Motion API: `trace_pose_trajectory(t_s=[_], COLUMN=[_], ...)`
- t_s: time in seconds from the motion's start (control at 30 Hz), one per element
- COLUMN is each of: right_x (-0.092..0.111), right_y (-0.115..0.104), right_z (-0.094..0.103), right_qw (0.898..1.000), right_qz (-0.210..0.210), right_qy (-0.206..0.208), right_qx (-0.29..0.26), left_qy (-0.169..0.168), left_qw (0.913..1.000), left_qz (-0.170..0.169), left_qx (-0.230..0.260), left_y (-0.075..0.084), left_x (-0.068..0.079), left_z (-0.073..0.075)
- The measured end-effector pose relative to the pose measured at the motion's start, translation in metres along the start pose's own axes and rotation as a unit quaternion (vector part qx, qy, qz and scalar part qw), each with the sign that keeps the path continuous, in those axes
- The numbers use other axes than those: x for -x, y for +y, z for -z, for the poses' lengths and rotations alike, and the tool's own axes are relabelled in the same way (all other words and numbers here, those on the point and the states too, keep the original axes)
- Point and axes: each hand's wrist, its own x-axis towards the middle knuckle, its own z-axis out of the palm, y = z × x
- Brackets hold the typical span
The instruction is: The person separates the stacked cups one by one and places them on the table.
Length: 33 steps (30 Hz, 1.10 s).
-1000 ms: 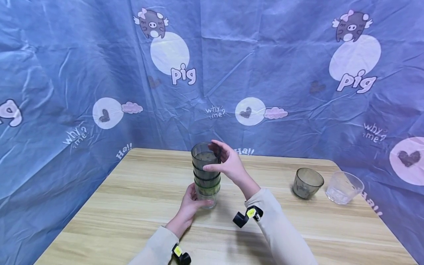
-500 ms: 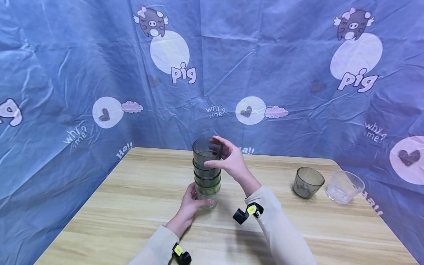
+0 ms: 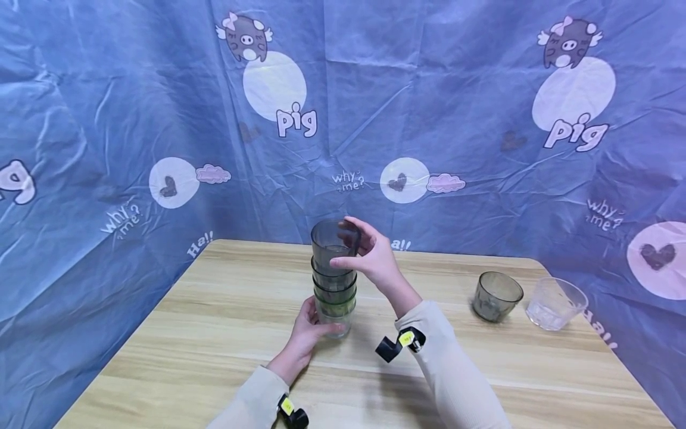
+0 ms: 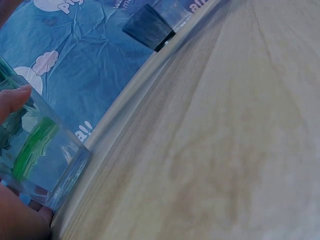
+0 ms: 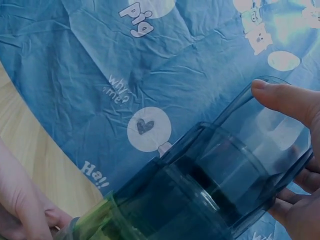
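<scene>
A nested stack of glass cups stands upright in the middle of the table. My right hand [image 3: 377, 262] grips the topmost grey cup [image 3: 324, 245] by its side, thumb in front and fingers behind. That cup's base sits inside the grey cup [image 5: 195, 155] below it, with much of its wall above that rim. Lower down are another grey cup [image 3: 333, 295], a green cup [image 3: 339, 308] and a clear cup [image 4: 60, 165] at the bottom. My left hand [image 3: 308, 330] holds the clear cup low, near the wooden table [image 3: 225, 322].
A smoky brown-grey cup [image 3: 495, 298] stands upright at the right of the table, with a clear cup [image 3: 554, 304] beside it. A blue printed cloth [image 3: 348, 119] hangs behind the table and along its sides. The table's back edge lies just beyond the stack.
My right hand has moved slightly up with the topmost grey cup, and more of its wall shows above the cup below. The left hand stays in place at the stack's base.
</scene>
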Motion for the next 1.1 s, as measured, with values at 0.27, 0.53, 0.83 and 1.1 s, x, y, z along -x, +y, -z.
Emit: trace_pose_trajectory(t_s=[0.27,0.53,0.83,1.1], right_x=[-0.002,-0.005,-0.007,-0.007], right_y=[-0.008,-0.014,-0.022,-0.027], right_z=[-0.002,-0.002,0.003,0.009], right_qw=[1.0,0.999,0.998,0.997], right_qz=[0.003,0.011,0.03,0.045], right_qy=[0.009,0.014,0.029,0.034], right_qx=[-0.014,-0.028,-0.041,-0.055], left_qy=[0.004,0.007,0.009,0.01], left_qw=[1.0,1.0,0.9998,0.9998], left_qz=[-0.001,0.006,0.011,0.011], left_qx=[0.0,-0.001,0.012,0.01], left_y=[0.002,0.003,0.003,0.003], left_x=[0.001,0.003,0.003,0.003], left_z=[-0.001,-0.002,-0.003,-0.004])
